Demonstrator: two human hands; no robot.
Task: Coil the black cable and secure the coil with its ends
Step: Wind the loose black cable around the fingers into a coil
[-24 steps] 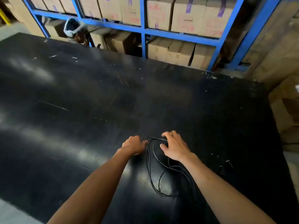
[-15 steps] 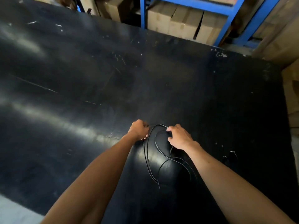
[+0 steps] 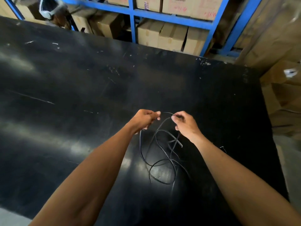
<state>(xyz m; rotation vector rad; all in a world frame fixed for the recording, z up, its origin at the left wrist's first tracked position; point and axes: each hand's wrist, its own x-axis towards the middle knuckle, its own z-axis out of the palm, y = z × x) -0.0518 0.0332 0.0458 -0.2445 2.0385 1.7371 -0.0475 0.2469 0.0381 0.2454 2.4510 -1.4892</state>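
The black cable (image 3: 160, 150), flat on the table (image 3: 65, 95) moments ago, is now raised near its front edge, pinched by the left hand (image 3: 144, 119) and right hand (image 3: 185, 123) (loops loose), so coiling is judged barely begun.

The scene is dim, with soft overhead light. The glossy black tabletop (image 3: 81, 98) carries broad pale streaks of glare at the left of the frame and a bright patch at lower centre. Motion blur smears the stacked brown cardboard boxes (image 3: 283, 98) at the right edge. Wide-angle distortion bends the blue metal shelving (image 3: 172, 17) along the top.
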